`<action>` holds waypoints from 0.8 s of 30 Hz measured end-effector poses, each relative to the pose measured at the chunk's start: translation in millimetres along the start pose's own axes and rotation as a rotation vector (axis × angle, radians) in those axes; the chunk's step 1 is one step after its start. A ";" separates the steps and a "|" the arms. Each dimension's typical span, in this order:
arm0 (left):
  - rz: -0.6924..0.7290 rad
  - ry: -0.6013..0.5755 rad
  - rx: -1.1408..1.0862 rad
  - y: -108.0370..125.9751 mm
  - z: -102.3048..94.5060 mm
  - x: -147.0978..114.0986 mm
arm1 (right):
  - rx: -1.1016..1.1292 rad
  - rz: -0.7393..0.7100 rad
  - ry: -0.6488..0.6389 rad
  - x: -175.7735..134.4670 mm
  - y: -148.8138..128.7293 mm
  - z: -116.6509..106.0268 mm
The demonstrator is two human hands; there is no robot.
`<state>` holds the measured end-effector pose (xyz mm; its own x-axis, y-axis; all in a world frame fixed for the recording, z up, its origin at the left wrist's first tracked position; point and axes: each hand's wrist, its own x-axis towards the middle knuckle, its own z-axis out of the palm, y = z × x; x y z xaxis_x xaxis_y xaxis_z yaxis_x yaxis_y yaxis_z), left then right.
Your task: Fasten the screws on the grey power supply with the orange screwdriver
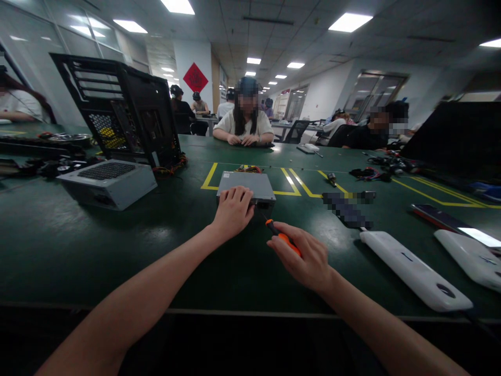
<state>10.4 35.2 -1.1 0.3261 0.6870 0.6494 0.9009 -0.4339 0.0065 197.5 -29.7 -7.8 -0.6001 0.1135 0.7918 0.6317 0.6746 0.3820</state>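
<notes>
In the head view a grey metal computer power supply point(250, 183) lies on the green table in front of me, coloured wires behind it. My left hand point(234, 211) grips its near left side, fingers over the top and thumb by the front face. An orange and black screwdriver point(285, 240) is closed in my right hand point(303, 253). Its shaft points up and left at the power supply's near face, by the socket. Whether the tip touches a screw is too small to tell.
Left of me are a second power supply point(111, 180) and a black computer case point(121, 112). White power banks point(415, 269) and a phone point(442, 216) lie at right. Small metal parts point(332, 179) and cables point(370, 174) lie farther back. A person point(245, 122) sits opposite.
</notes>
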 end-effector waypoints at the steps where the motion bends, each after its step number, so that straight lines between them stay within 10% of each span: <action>1: 0.000 0.000 0.002 0.1 0.1 0.0 | -0.001 0.008 0.003 0.0 0.3 -0.2; 24: 0.004 0.002 0.022 -0.3 -0.8 -0.3 | -0.052 -0.044 -0.050 0.8 -3.7 -2.1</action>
<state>9.8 34.7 -0.7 0.3295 0.6839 0.6510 0.9056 -0.4239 -0.0131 195.7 -33.7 -7.7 -0.6504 0.1219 0.7497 0.6281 0.6414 0.4406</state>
